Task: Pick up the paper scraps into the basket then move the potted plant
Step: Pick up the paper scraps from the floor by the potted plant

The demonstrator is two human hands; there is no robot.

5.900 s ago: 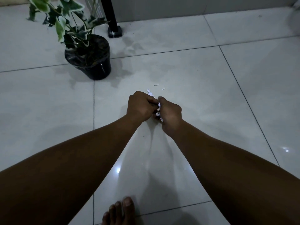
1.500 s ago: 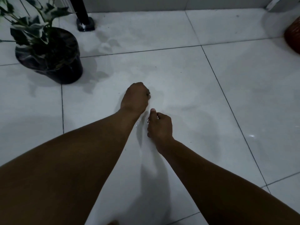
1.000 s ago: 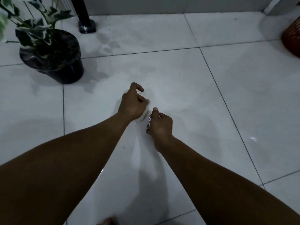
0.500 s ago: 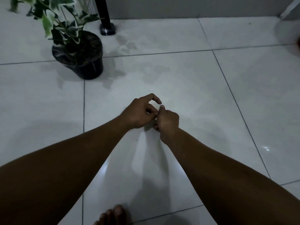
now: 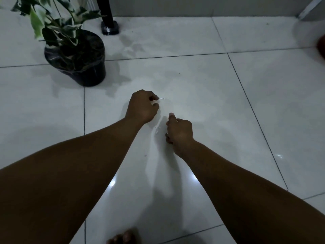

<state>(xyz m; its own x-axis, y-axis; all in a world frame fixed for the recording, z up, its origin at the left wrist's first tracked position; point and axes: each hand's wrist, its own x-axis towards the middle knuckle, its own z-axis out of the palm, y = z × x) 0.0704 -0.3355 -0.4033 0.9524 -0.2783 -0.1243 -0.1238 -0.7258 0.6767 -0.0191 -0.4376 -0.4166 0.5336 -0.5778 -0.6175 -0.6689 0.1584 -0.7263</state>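
The head view looks down at a white tiled floor (image 5: 202, 103). In the middle of the frame the left hand (image 5: 143, 108) is curled, its fingertips pinching a small paper scrap (image 5: 161, 98) just above the floor. The right hand (image 5: 178, 132) is lower and to the right, closed into a loose fist; what it holds I cannot tell. The hands do not touch. The potted plant (image 5: 75, 57) stands in the upper left, near a black post (image 5: 109, 20). Toes (image 5: 123, 237) show at the bottom edge.
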